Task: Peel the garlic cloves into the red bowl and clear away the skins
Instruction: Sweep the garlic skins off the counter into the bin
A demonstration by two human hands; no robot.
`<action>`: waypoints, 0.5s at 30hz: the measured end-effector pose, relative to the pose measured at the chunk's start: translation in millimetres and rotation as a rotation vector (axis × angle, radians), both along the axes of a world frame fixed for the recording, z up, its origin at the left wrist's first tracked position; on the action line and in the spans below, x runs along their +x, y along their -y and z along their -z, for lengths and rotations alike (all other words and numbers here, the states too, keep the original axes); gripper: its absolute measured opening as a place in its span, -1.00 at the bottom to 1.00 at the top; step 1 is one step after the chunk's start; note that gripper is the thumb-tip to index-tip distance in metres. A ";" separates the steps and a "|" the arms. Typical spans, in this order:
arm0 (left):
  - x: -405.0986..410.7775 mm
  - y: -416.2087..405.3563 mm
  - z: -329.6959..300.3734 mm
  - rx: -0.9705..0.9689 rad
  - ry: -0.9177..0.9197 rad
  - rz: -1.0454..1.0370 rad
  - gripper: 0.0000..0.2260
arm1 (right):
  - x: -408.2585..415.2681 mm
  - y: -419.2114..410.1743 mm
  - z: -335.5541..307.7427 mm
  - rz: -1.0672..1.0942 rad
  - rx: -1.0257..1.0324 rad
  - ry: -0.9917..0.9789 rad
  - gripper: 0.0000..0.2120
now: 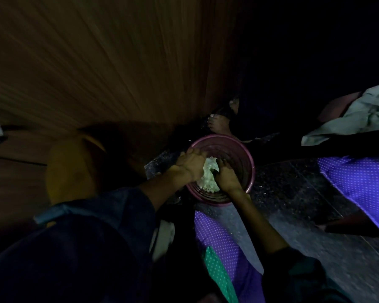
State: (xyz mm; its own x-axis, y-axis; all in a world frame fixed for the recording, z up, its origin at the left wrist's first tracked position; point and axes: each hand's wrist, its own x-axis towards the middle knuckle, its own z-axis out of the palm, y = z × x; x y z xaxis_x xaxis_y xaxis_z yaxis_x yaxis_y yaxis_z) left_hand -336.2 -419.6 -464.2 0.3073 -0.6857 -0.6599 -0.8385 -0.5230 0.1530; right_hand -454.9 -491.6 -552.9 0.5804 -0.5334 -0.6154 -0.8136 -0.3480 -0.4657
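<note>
Looks like a dim home interior, with work done down at floor level: speckled stone floor (pixel 298 189), wood-grain cabinet front (pixel 96 73), yellow vessel (pixel 70 169) beside it, bare foot (pixel 218 124) and loose cloth (pixel 359 114) nearby.

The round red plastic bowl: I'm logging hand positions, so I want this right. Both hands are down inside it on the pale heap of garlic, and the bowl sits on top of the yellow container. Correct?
Not quite. The round red plastic bowl sits on the dark speckled floor, not on the yellow container, which stands apart to its left. The head view shows this. The left hand and right hand are indeed inside the bowl on the pale heap of garlic.
</note>
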 end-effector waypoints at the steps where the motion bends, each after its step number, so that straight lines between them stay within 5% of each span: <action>1: 1.1 -0.5 -10.0 -0.014 0.021 -0.002 -0.46 | 5.4 -2.6 -10.8 -0.014 -0.019 0.029 -0.47; 15: 28.6 -100.6 -240.4 -0.335 0.434 -0.254 -0.37 | 75.6 -68.3 -297.9 -0.317 -0.331 0.471 -0.47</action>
State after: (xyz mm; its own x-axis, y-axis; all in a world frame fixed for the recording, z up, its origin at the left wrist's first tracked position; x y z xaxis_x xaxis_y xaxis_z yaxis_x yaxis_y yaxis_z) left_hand -307.6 -319.1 -223.8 0.6816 -0.7043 -0.1987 -0.7162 -0.6977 0.0161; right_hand -379.4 -423.3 -255.0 0.9077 -0.4100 -0.0896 -0.3835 -0.7233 -0.5743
